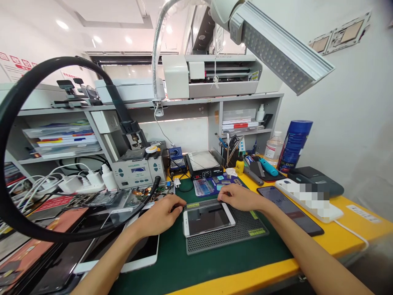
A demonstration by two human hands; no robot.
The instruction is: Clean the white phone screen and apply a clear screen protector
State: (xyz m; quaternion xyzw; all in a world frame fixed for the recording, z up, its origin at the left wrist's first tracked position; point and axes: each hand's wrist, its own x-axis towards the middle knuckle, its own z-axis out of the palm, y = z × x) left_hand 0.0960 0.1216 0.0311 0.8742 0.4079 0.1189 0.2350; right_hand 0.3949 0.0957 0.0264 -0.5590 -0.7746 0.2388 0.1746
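A white-framed smartphone (208, 220) with a dark screen lies face up on a grey perforated mat (227, 239). My left hand (162, 213) rests by the phone's left end, near the mat's far left corner. Its thumb and forefinger are a little apart, with nothing seen between them. Beyond the phone's far right corner is my right hand (239, 197), its thumb and fingers bent together low over the mat's far edge. Whatever may be between those fingertips is too small to make out.
A hot air station (138, 170) and a flat heating plate (204, 162) stand behind. Phones and tablets (141, 250) crowd the left. A black hose (6, 164) loops at left. On the right lie another phone (290, 211) and a white power strip (310, 200). A lamp (276, 49) hangs overhead.
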